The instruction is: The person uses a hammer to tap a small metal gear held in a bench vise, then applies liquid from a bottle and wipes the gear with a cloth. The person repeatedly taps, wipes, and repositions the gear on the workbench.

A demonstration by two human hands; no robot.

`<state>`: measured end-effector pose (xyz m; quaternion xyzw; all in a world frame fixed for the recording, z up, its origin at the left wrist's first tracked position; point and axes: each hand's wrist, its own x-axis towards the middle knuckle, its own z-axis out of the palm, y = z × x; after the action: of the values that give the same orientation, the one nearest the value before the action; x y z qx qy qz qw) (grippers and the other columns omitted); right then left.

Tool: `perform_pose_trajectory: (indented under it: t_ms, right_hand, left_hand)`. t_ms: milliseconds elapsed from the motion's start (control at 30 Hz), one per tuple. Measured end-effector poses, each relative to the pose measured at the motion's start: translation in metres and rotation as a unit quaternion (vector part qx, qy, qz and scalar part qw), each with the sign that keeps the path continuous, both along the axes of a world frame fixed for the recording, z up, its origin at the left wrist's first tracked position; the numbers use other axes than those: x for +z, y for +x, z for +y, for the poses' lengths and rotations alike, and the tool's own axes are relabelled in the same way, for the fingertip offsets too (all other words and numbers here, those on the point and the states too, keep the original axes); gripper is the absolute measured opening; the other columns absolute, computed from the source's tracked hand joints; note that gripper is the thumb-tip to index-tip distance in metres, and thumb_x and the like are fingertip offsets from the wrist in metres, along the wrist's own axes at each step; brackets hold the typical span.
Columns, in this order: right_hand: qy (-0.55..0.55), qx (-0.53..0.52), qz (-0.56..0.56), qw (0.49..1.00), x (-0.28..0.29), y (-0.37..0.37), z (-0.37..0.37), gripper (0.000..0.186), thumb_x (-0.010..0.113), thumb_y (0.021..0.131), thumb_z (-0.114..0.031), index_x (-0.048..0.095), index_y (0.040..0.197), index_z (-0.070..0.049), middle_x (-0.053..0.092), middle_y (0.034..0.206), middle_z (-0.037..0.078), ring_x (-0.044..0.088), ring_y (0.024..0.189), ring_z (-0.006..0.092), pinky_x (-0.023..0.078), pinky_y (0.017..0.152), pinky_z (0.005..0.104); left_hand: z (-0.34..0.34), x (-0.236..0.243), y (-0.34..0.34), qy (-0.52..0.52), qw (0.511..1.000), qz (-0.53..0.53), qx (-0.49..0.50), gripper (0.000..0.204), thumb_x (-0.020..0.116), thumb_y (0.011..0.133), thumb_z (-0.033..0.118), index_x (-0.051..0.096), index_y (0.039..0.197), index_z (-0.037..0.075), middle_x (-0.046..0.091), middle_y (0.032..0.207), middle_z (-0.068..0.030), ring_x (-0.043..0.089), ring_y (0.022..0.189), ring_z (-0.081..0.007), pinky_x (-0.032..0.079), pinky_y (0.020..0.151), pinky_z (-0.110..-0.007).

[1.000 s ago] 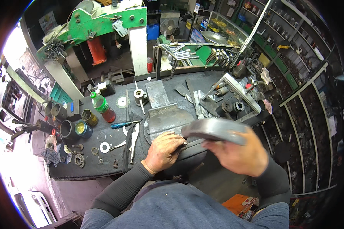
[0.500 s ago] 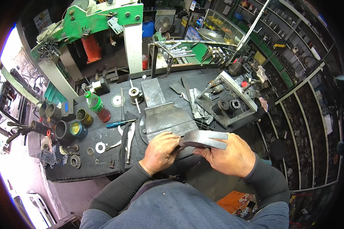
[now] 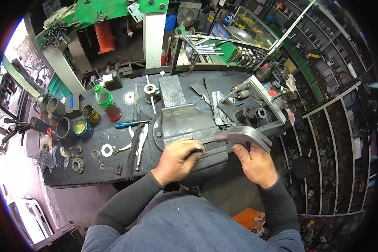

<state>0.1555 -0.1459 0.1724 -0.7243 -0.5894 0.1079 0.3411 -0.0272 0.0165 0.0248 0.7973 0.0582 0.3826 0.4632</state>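
My left hand (image 3: 176, 161) is closed near the jaws of the big grey bench vise (image 3: 185, 121), around a small dark piece, possibly a pin, too hidden to name. My right hand (image 3: 256, 166) grips a grey steel claw hammer (image 3: 250, 135), its curved, split end pointing right, over the right part of the vise. The hammer's handle is mostly hidden. Left of the vise lie locking pliers (image 3: 138, 153), a blue screwdriver (image 3: 126, 124) and a dark strap (image 3: 132, 164) on the dark workbench (image 3: 80, 178).
A green-capped bottle (image 3: 107, 105) and several cans (image 3: 66, 130) stand at left. A steel frame (image 3: 266, 96) with round parts is at right, beside shelving (image 3: 336, 159). A green press frame (image 3: 113, 10) rises behind the bench, near a rack of tools (image 3: 206, 50).
The hammer swung blurred over the left hand earlier, was beside it half a second ago, and has moved rightward with the right hand, leaving a gap. The left hand stays at the vise.
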Motion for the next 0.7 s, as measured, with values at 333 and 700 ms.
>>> perform_pose_trajectory:
  t_ms: [333, 700]
  right_hand:
    - [-0.055, -0.221, 0.381, 0.896, -0.136, 0.007, -0.031, 0.057, 0.062, 0.115, -0.060, 0.059, 0.104, -0.004, 0.053, 0.066, 0.002, 0.052, 0.049, 0.0109, 0.045, 0.047, 0.0295]
    - [-0.054, -0.264, 0.230, 0.935, -0.138, 0.000, -0.030, 0.057, 0.066, 0.115, -0.052, 0.070, 0.094, 0.001, 0.060, 0.069, 0.005, 0.057, 0.063, 0.0191, 0.048, 0.061, 0.0386]
  left_hand:
    - [-0.006, -0.027, -0.005, -0.289, 0.948, -0.128, 0.031, 0.021, 0.070, 0.115, 0.015, 0.066, 0.129, 0.000, 0.078, 0.114, -0.0141, 0.075, 0.118, -0.0258, 0.057, 0.114, -0.047]
    - [-0.005, -0.026, -0.005, -0.281, 0.944, -0.172, 0.019, 0.023, 0.070, 0.113, 0.007, 0.061, 0.132, -0.001, 0.082, 0.110, -0.0190, 0.079, 0.117, -0.0304, 0.062, 0.109, -0.048]
